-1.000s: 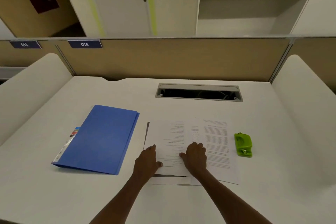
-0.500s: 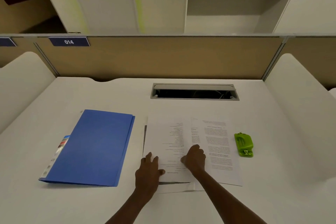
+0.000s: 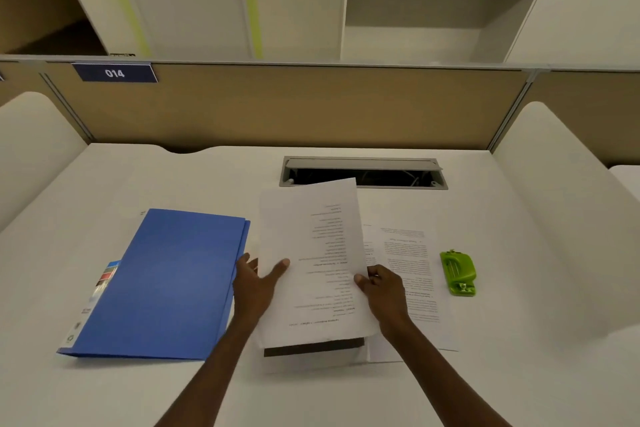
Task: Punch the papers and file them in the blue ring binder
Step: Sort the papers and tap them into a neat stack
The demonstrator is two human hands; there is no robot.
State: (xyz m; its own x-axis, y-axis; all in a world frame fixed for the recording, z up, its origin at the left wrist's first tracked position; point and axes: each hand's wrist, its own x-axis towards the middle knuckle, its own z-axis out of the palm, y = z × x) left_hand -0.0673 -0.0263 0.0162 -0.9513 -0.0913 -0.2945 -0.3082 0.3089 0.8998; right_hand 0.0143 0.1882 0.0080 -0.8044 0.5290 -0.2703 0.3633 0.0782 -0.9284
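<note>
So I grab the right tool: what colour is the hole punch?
Bright green hole punch, clearest in the head view.

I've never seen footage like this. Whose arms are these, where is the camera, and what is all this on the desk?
No machine here: these are a person's two bare arms, filmed by a wide-angle camera worn on their head, looking forward and down. The left hand and right hand together hold a printed sheet lifted off the white desk, gripping it by its side edges. More printed papers lie flat beneath and to the right. A closed blue ring binder lies to the left, and a small green hole punch to the right. Behind is a cable slot in the desk and a partition labelled 014.
</note>
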